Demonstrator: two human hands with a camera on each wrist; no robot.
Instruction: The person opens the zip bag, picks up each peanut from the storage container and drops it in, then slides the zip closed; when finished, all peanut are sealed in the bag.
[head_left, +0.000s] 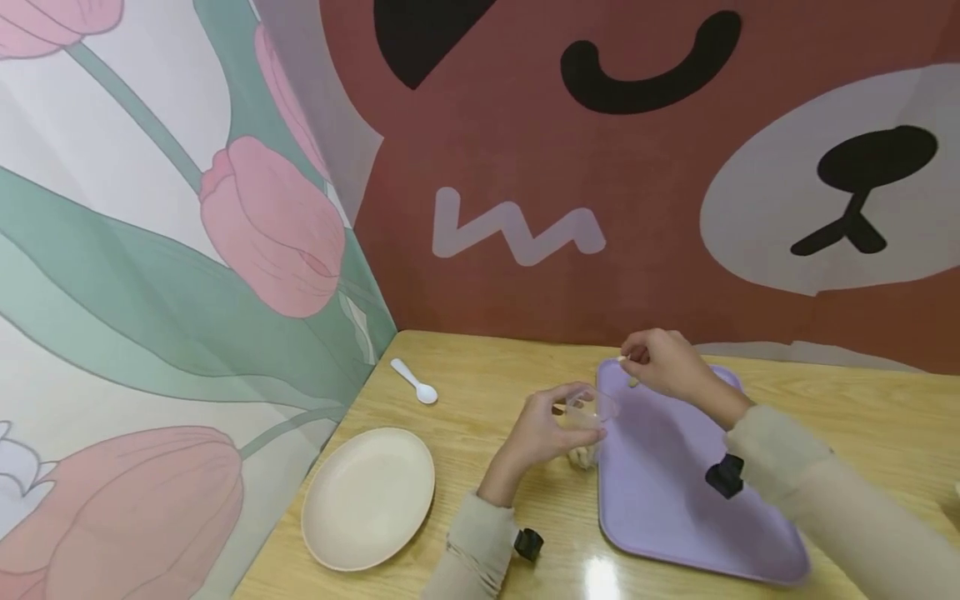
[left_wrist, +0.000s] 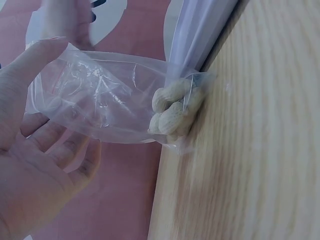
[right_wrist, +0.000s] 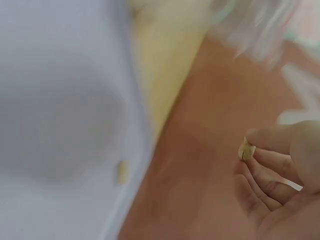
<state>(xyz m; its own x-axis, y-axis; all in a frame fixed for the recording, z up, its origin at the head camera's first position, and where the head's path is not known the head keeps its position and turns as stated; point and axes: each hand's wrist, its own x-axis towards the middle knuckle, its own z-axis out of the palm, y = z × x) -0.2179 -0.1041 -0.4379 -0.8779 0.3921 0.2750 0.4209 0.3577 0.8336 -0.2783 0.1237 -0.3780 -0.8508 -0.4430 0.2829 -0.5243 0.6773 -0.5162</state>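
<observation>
In the head view my left hand (head_left: 538, 429) holds a clear plastic bag (left_wrist: 117, 95) by its mouth, with thumb and fingers spread around the opening. Several unshelled peanuts (left_wrist: 172, 117) lie in the bottom of the bag, which hangs at the left edge of a purple tray (head_left: 660, 492). Over the tray's far end, my right hand (head_left: 663, 362) pinches a peanut (right_wrist: 246, 151) between thumb and fingertips. Below it, another peanut (right_wrist: 122, 172) rests on the tray near the far edge.
A cream plate (head_left: 367, 500) sits on the wooden table (head_left: 495, 375) to the left. Behind it lies a white spoon (head_left: 415, 382). A printed red-brown wall covering (head_left: 525, 300) borders the table's far edge, and a floral one (head_left: 172, 333) its left side.
</observation>
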